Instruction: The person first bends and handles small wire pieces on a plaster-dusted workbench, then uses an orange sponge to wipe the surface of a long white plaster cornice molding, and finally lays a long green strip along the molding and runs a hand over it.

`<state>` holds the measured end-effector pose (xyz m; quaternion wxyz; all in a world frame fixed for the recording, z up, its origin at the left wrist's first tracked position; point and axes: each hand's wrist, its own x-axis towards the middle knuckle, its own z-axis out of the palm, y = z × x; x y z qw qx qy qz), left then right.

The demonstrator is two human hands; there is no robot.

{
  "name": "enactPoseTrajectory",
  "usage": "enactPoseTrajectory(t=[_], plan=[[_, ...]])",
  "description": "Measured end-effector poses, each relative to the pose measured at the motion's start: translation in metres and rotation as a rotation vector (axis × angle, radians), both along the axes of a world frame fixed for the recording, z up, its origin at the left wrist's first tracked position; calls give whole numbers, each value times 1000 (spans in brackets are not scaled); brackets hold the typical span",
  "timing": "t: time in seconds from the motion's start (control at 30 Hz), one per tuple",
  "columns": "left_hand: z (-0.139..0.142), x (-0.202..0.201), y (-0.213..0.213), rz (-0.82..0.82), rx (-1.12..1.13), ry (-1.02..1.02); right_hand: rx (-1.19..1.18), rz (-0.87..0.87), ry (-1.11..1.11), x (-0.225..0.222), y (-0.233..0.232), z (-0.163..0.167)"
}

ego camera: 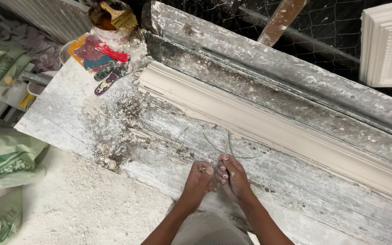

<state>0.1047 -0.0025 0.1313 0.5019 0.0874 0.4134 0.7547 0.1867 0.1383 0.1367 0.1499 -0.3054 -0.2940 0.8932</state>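
green-and-white printed sacks (6,159) lie crumpled at the left edge, beside the workbench (69,113).

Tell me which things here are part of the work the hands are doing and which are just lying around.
In hand:
left hand
right hand
thin wire, pinched by both hands
plaster moulding on the workbench

Lying about:
paintbrush in a bucket
scrapers
sacks
square plaster panel

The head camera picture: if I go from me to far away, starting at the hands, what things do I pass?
Left hand and right hand → thin wire loop → long white plaster moulding → dusty raised edge of the workbench → dark wire mesh.
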Motion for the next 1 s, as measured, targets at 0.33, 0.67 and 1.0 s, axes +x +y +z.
enactPoseTrajectory(t=[0.33,0.67,1.0], plan=[[48,-11,10,-315,-230,372,362,135,-192,-1,-2,32],[48,-5,25,-386,-285,337,355,278,-90,12,10,39],[80,10,30,-245,-514,681,505,296,-120,29,35,6]])
